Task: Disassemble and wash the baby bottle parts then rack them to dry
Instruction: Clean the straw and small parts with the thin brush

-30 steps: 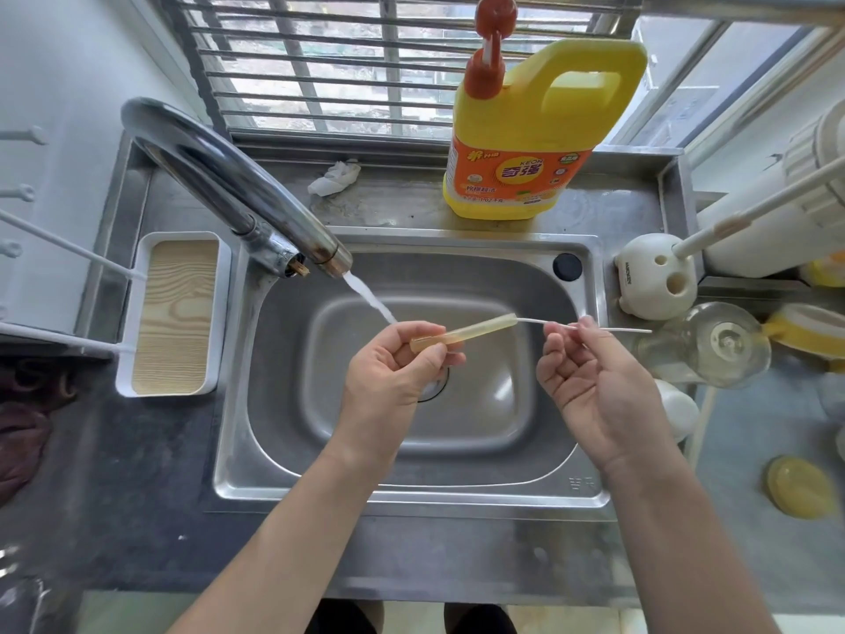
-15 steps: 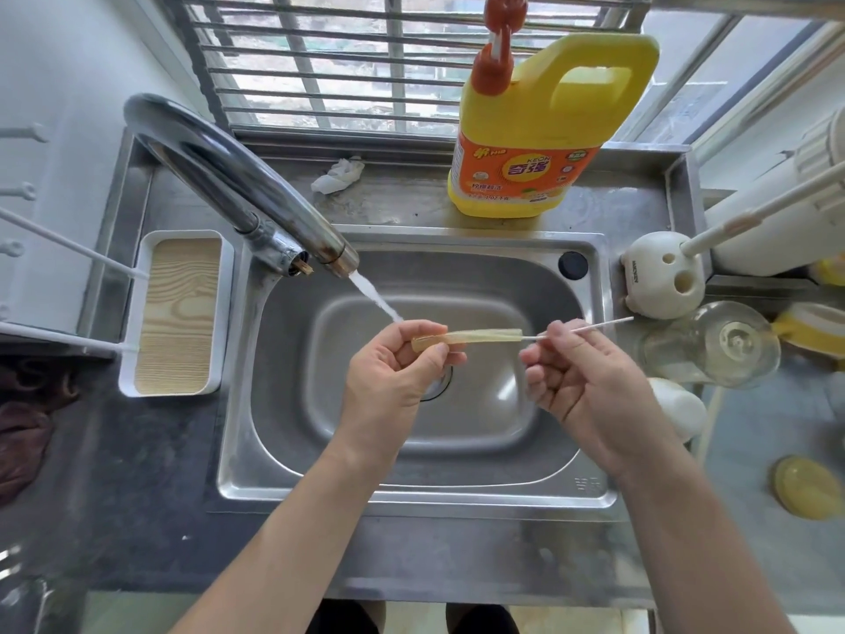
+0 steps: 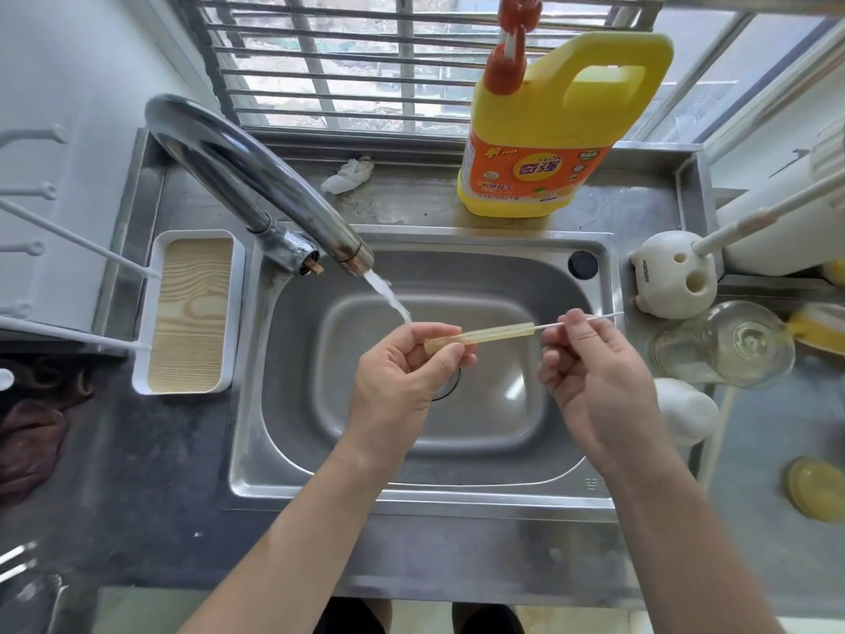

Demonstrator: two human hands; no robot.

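Below a barred window, a steel sink (image 3: pixel 411 496) catches water running from the curved faucet (image 3: pixel 256 185). Both forearms reach in from the near edge, with the hands held over the basin. The left hand (image 3: pixel 402 386) pinches one end of a yellowish translucent straw (image 3: pixel 494 335) between thumb and curled fingers, holding it roughly level near the foot of the stream. The right hand (image 3: pixel 594 386) pinches a thin white brush rod (image 3: pixel 603 317) whose tip sits inside the straw's other end, its other fingers loosely curled. A yellow detergent jug (image 3: pixel 548 130) stands on the ledge behind.
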